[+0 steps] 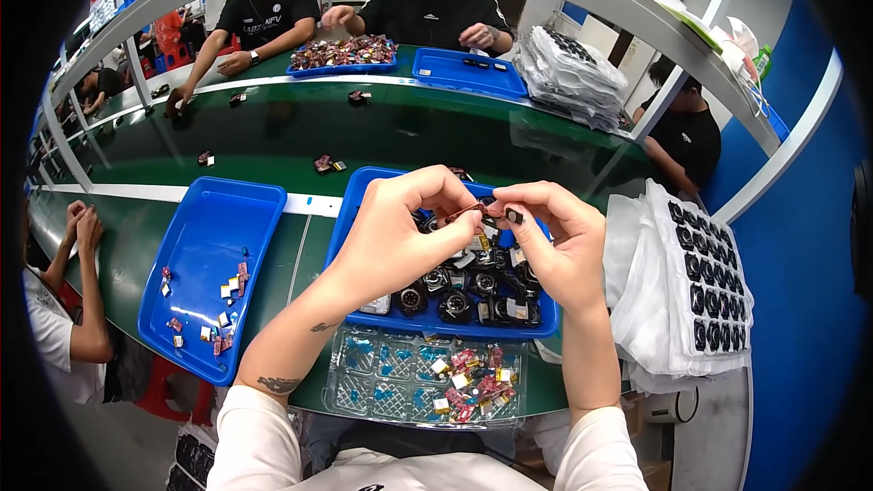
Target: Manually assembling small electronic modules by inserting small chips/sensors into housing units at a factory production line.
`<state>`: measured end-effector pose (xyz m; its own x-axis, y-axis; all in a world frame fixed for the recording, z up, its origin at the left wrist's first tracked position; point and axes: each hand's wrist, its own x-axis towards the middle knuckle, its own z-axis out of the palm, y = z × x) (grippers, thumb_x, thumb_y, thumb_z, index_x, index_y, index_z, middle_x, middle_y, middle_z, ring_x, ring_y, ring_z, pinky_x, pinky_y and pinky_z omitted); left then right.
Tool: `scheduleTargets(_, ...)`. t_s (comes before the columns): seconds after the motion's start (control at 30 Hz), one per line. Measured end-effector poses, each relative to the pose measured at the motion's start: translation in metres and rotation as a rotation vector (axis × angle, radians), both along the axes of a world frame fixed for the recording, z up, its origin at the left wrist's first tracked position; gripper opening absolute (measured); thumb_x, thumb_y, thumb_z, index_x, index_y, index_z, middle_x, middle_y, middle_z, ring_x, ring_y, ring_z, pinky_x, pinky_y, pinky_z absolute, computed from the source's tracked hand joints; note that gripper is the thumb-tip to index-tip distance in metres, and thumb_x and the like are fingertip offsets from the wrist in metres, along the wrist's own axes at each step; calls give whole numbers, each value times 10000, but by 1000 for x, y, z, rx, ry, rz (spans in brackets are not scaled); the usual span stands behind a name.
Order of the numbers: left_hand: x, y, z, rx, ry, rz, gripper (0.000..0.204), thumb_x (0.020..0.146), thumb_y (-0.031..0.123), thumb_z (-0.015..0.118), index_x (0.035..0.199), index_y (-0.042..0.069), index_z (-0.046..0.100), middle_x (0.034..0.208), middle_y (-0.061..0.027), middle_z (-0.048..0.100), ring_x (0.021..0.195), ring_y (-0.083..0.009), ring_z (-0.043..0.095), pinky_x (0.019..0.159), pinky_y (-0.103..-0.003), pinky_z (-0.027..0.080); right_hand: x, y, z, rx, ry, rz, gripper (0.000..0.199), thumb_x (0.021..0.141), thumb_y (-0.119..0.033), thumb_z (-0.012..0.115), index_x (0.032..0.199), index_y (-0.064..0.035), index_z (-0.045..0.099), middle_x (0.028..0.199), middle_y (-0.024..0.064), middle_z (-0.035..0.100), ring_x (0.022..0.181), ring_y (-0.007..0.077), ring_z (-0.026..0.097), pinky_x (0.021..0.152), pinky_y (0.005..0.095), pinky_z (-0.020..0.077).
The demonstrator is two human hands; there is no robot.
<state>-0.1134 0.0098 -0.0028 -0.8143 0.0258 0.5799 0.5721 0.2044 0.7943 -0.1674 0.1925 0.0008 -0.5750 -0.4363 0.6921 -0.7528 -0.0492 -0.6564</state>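
One small dark part, its shape hard to make out, is pinched between the left hand and right hand. Below the hands, one blue plastic tray holds black round components, partly hidden; nearer lies one clear gridded blister tray.
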Motion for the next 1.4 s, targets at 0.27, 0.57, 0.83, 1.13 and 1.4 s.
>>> scheduleTargets(0.27, -2, -7, 3, 20, -105, 7, 93, 831, 27, 656, 896, -5, 597, 790, -38, 656, 731, -85, 623, 686, -218, 486, 6, 2, 8, -48, -181, 134, 349, 789, 71, 584, 1131, 13, 624, 891, 77, 642, 796, 110, 626, 698, 235, 513)
scheduleTargets(0.57, 2, -4, 3, 18, -290, -123, 117, 856, 101, 698, 875, -11, 671, 785, 5, 631, 691, -9, 540, 583, -157, 418, 6, 2, 5, -43, -85, 22, 150, 803, 74, 666, 944, 28, 684, 929, 89, 646, 832, 123, 636, 690, 221, 523)
scheduleTargets(0.83, -3, -5, -2, 207, -330, -263, 109, 869, 103, 684, 882, -5, 677, 827, -9, 652, 760, -46, 576, 680, -201, 470, 2, 7, 0, -210, -215, 207, 126, 789, 91, 694, 889, 34, 644, 868, 78, 662, 824, 128, 649, 772, 245, 538)
scheduleTargets(1.13, -3, -19, 13, 248, -193, -429, 109, 866, 118, 662, 839, 17, 630, 779, 3, 575, 728, -52, 502, 657, -200, 405, -6, 5, -3, -187, -373, 379, 157, 793, 58, 710, 918, 19, 623, 857, 68, 661, 806, 115, 647, 736, 232, 537)
scheduleTargets(1.4, 2, -36, 17, 232, -150, -287, 172, 871, 181, 651, 798, 36, 593, 730, 12, 530, 675, -57, 480, 603, -202, 381, 11, -18, -14, 878, -13, 474, 230, 816, -162, 676, 680, 19, 636, 687, 98, 594, 670, 247, 581, 600, 344, 457)
